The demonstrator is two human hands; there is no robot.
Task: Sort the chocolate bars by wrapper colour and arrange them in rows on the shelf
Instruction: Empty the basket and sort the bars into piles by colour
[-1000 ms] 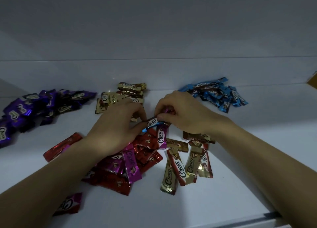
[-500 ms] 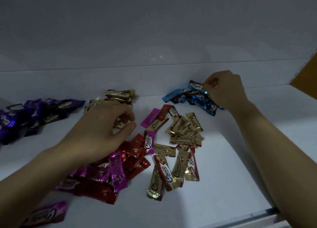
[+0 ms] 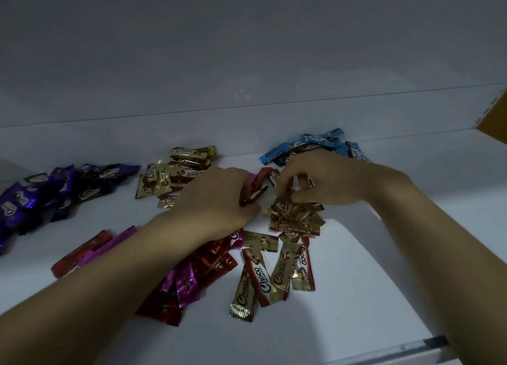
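I read the left hand (image 3: 216, 200) as curled round a dark red foil-wrapped chocolate bar (image 3: 254, 197) over the middle of the white shelf (image 3: 356, 296). Whether the bar touches the shelf, I cannot tell. The right hand (image 3: 329, 178) is just beside it, thumb and fingertips pinching the top of a cluster of gold foil-wrapped bars (image 3: 296, 219) lying on the shelf. Behind that hand I see a pile of blue foil-wrapped bars (image 3: 310, 144) against the back wall. A pile of gold-wrapped bars (image 3: 170, 178) sits behind the left hand, and a pile of purple-wrapped bars (image 3: 55, 192) far left. A mixed red and magenta heap (image 3: 197, 277) lies under the left forearm, with loose gold bars (image 3: 277, 274) beside it.
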